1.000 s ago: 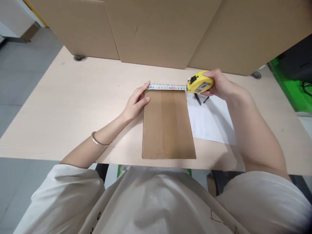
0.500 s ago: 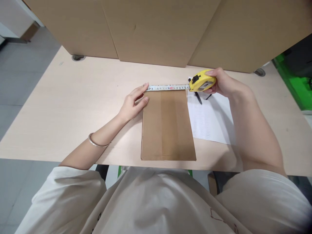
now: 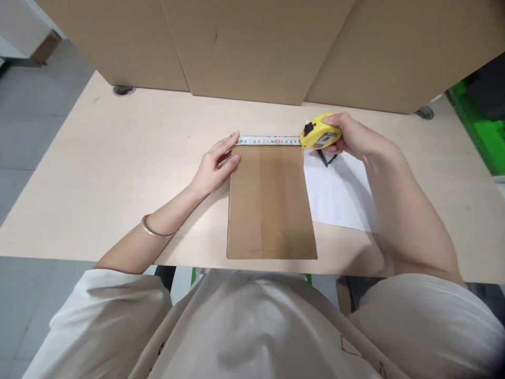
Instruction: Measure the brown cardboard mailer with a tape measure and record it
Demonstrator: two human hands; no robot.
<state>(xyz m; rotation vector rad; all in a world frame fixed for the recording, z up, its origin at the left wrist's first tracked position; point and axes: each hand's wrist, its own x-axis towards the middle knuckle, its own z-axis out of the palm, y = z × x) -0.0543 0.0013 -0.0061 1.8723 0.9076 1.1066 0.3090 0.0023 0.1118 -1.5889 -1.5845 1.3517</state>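
Note:
A flat brown cardboard piece (image 3: 271, 202) lies on the pale wooden table (image 3: 118, 173) in front of me. Along its far edge runs the white blade of a tape measure (image 3: 270, 140). My left hand (image 3: 215, 166) pins the blade's end at the cardboard's far left corner, fingers pressed down. My right hand (image 3: 349, 136) grips the yellow tape measure case (image 3: 319, 134) at the far right corner.
A white printed sheet (image 3: 339, 192) lies right of the cardboard, with a black pen (image 3: 325, 157) partly under my right hand. Large cardboard panels (image 3: 252, 47) stand along the table's far side. A green object (image 3: 479, 126) sits at the right edge.
The yellow case slid a little to the right, then back left, so the pulled-out blade now ends at the cardboard's right corner. My left hand stayed put.

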